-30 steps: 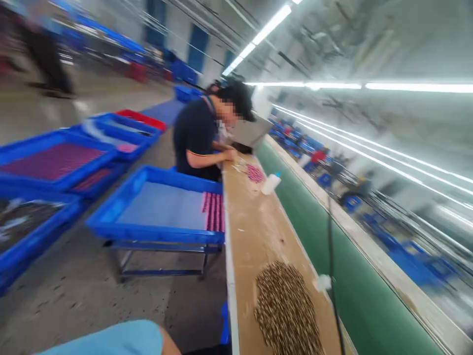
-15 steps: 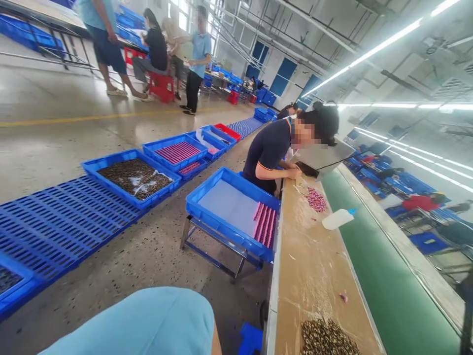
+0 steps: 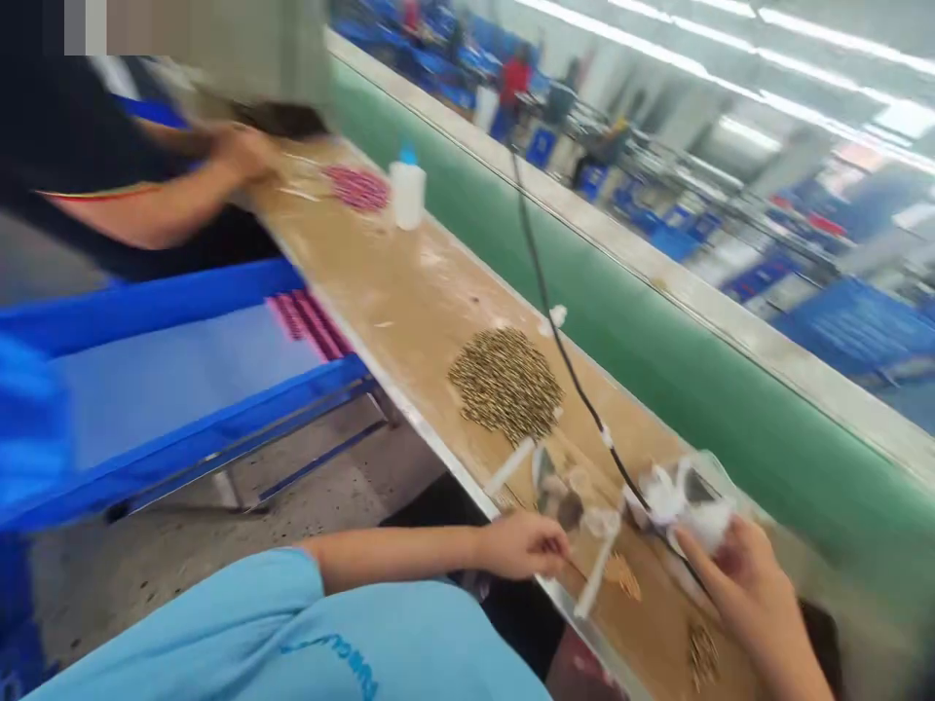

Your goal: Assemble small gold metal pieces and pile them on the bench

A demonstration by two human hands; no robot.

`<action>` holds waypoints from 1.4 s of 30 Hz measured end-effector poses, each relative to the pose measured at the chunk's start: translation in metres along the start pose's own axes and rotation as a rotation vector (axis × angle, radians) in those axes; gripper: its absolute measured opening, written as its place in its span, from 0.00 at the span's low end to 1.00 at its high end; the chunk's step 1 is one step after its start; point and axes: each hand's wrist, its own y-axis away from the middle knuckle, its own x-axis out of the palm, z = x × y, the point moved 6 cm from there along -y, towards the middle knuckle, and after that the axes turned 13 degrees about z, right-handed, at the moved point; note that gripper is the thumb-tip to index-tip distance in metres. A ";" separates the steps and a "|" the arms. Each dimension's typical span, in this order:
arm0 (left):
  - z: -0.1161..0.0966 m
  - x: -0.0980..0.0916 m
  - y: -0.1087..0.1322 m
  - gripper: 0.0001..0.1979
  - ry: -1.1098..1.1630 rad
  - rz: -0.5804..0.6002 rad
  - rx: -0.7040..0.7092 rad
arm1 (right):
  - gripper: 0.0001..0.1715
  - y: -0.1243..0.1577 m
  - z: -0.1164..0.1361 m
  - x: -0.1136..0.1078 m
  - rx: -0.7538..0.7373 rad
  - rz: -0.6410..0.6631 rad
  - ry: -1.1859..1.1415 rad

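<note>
Resting at the bench (image 3: pixel 409 292) edge, my left hand (image 3: pixel 522 545) was curled; whether it pinched anything I could not tell. My right hand (image 3: pixel 737 574), fingers half spread, touched a crumpled clear packet (image 3: pixel 687 498) at its eleven o'clock. A brass heap (image 3: pixel 506 383) lay at twelve o'clock from my left hand, apart.

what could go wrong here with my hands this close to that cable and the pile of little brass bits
1. The thin black cable runs past the heap of small brass-coloured pieces to the blurred white clump under the right hand. A tug might sweep it through the heap and scatter pieces.
2. The left hand sits at the brown table's edge. The loose white stick there could get knocked off.
</note>
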 end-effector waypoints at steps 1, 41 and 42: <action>0.000 0.001 0.000 0.04 0.082 0.013 0.006 | 0.27 0.019 -0.006 0.005 0.061 0.037 -0.067; -0.003 -0.003 0.003 0.07 0.201 0.061 -0.033 | 0.17 0.027 0.031 0.032 0.157 0.360 0.560; -0.003 -0.003 0.003 0.07 0.202 0.064 -0.032 | 0.16 0.025 0.035 0.031 0.179 0.394 0.590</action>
